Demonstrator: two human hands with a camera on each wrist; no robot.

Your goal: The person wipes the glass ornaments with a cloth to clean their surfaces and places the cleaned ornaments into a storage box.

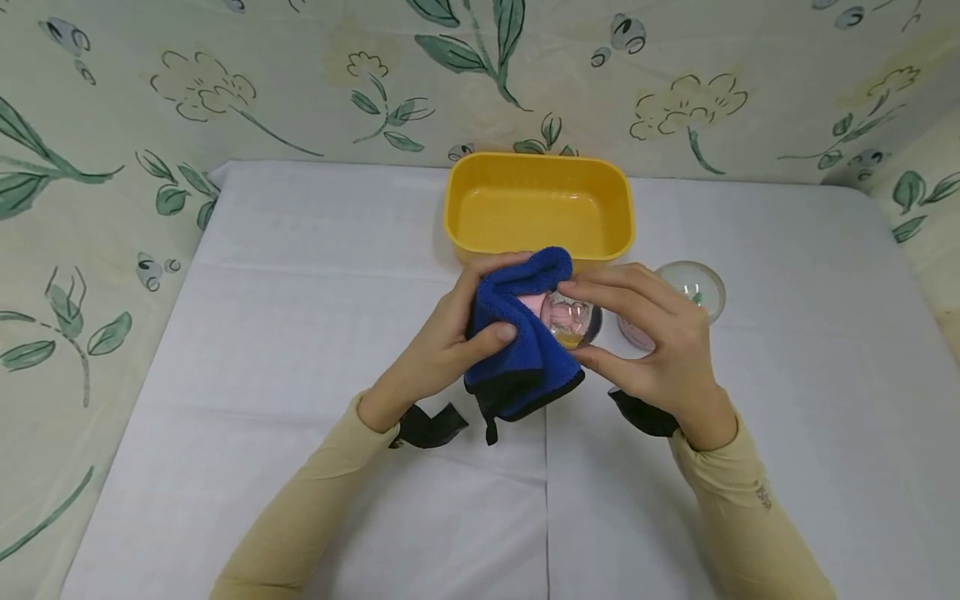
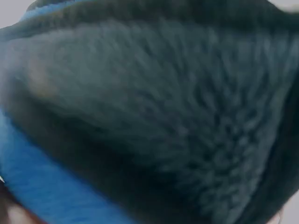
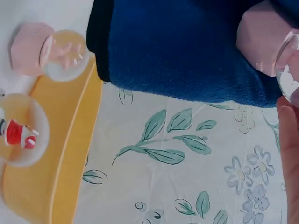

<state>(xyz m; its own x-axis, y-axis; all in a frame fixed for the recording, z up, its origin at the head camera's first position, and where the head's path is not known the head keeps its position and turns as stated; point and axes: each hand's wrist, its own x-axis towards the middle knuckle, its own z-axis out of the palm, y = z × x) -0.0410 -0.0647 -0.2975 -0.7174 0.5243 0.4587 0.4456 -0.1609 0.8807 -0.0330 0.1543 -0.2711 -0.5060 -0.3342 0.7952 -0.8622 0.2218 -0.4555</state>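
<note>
A blue towel (image 1: 517, 350) with black edging is gripped in my left hand (image 1: 450, 333), the thumb lying over its front. Wrapped partly in the towel is a snow globe (image 1: 567, 317); its pink faceted base (image 3: 264, 39) shows between the folds. My right hand (image 1: 660, 333) holds the clear dome by its sides, index finger above and thumb below. In the left wrist view, the towel's dark underside (image 2: 163, 107) fills nearly everything and hides the globe.
Behind the hands stands a yellow basin (image 1: 540, 162). Right of it, partly behind my right hand, are a snow globe with a clear dome (image 1: 701, 287) and another with a pink base (image 1: 634, 333). A white cloth (image 1: 300, 333) covers the table, with floral fabric (image 1: 285, 75) beyond.
</note>
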